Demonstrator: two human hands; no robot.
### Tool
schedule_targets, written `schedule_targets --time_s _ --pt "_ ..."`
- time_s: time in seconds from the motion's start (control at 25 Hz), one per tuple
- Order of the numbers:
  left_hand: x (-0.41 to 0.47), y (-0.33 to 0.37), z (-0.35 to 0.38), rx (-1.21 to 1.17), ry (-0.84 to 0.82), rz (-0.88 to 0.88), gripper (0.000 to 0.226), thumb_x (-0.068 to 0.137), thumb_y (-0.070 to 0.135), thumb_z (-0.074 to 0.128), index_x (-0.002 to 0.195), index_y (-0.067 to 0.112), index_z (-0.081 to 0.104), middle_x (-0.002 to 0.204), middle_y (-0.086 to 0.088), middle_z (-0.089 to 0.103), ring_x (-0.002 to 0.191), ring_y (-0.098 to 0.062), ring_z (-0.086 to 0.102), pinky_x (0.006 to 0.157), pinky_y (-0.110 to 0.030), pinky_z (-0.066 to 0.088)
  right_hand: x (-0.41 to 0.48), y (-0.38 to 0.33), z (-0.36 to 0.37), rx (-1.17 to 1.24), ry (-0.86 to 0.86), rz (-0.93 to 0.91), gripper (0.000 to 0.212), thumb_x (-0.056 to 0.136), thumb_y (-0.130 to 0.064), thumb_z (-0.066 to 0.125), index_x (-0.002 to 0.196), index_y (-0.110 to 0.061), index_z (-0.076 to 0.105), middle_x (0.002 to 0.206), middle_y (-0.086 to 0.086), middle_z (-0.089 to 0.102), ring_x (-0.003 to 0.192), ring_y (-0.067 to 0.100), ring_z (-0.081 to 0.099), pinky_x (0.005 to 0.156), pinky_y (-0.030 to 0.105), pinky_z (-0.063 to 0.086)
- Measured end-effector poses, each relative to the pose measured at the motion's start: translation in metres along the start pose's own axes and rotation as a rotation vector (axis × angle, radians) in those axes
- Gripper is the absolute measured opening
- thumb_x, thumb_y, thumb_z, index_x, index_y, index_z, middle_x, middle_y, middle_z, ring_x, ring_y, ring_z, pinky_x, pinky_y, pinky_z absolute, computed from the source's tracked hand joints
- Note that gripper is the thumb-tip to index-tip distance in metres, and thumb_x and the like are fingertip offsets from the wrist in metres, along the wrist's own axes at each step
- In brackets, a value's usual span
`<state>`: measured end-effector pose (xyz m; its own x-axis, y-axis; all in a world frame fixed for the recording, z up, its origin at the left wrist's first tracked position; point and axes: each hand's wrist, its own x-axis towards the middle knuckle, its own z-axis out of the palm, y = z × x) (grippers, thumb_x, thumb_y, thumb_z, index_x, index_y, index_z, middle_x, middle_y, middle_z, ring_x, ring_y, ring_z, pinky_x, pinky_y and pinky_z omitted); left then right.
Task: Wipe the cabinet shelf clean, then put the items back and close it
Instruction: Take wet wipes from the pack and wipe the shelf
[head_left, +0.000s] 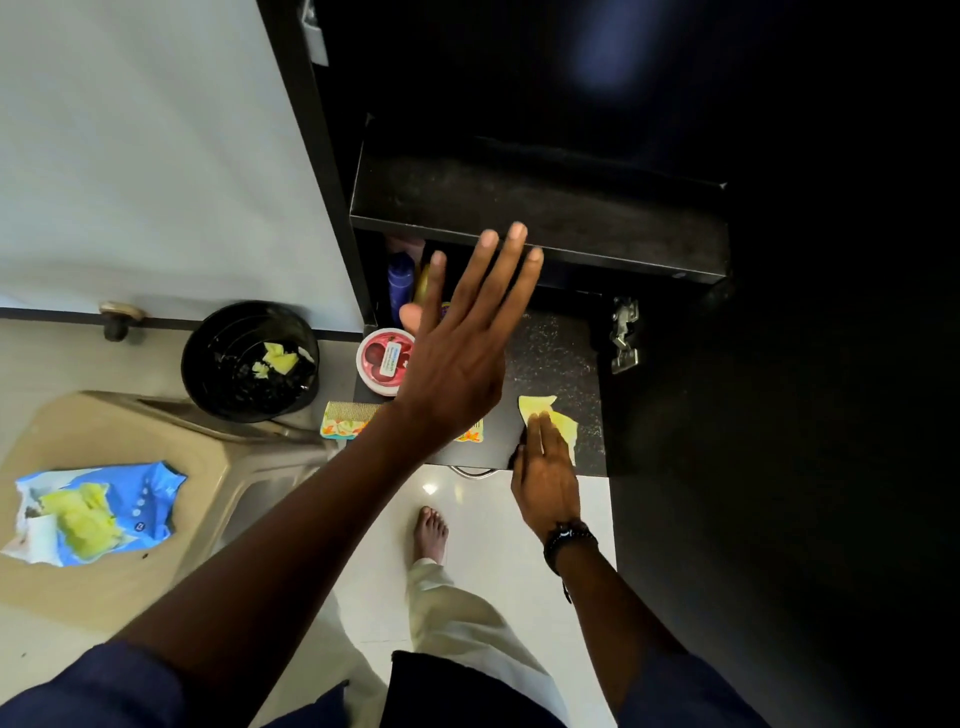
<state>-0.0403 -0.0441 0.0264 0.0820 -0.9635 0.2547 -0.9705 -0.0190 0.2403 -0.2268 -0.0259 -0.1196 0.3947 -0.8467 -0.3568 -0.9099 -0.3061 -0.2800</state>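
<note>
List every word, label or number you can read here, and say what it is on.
No text reads clearly.
White label on the red round tub: blue print, too blurred to read.
Round logo on the blue packet: too small to read.
Front of the purple bottle: no legible text.

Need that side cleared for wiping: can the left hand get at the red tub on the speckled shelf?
Probably yes. The left hand is open and empty, close by the red tub, with nothing visibly between them. The right hand presses the yellow wipe farther right, out of the way.
</note>
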Motion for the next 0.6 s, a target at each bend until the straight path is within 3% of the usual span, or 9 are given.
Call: schedule_targets --time_s 0.08,0.16,0.28,0.36,0.44,0.6 --pt "0.008 -0.006 0.003 0.037 -0.007 -0.044 0.101 0.068 0.004 0.065 0.151 0.014 0.008 0.16 -0.009 0.005 0.148 -0.027 0.001 0.117 -0.055 0.004 0.011 0.007 -0.002 0.009 -0.049 0.006 0.06 0.09 -0.026 0.024 0.138 0.004 0.043 0.14 0.023 0.047 0.13 0.036 0.046 0.104 0.045 0.045" --pt "0.01 -0.01 0.008 0.058 -0.021 -0.067 0.106 0.066 0.001 0.065 0.152 0.017 0.003 0.161 -0.005 0.003 0.148 -0.025 -0.002 0.117 -0.056 0.001 0.039 0.013 -0.009 -0.045 -0.073 0.043 0.069 0.087 -0.031 0.012 0.146 0.003 0.027 0.151 0.023 0.031 0.142 0.034 0.027 0.116 0.041 0.028" --pt "0.011 -0.01 0.011 0.07 -0.027 -0.062 0.108 0.065 -0.001 0.061 0.152 0.019 -0.001 0.161 -0.002 -0.001 0.148 -0.023 -0.006 0.117 -0.056 0.001 0.101 0.015 -0.037 -0.105 -0.11 0.046 0.068 0.088 -0.026 0.008 0.146 0.009 0.012 0.154 0.029 0.015 0.146 0.039 0.008 0.121 0.041 0.01" --pt "0.01 -0.011 0.013 0.083 -0.024 -0.054 0.111 0.065 0.0 0.064 0.152 0.019 -0.002 0.161 -0.001 -0.002 0.148 -0.023 -0.006 0.117 -0.056 0.003 0.145 0.013 -0.062 -0.121 -0.132 0.047 0.057 0.096 -0.02 0.022 0.145 0.011 0.017 0.152 0.033 0.016 0.143 0.044 0.013 0.12 0.044 0.012" --pt "0.011 -0.014 0.014 0.088 -0.019 -0.05 0.112 0.063 -0.003 0.064 0.152 0.02 -0.001 0.161 0.0 -0.001 0.148 -0.022 -0.006 0.117 -0.057 0.004 0.175 0.012 -0.082 -0.104 -0.161 0.109 0.061 0.097 -0.019 0.039 0.148 0.006 0.015 0.156 0.026 0.012 0.145 0.035 0.012 0.119 0.037 0.014" --pt "0.011 -0.014 0.013 0.078 -0.011 -0.042 0.113 0.061 -0.009 0.061 0.151 0.02 -0.001 0.16 -0.001 0.0 0.147 -0.021 -0.006 0.116 -0.058 0.006 0.155 0.011 -0.06 -0.155 -0.175 0.021 0.065 0.095 -0.024 0.036 0.15 0.0 0.01 0.16 0.015 0.005 0.148 0.027 0.004 0.12 0.04 0.012"
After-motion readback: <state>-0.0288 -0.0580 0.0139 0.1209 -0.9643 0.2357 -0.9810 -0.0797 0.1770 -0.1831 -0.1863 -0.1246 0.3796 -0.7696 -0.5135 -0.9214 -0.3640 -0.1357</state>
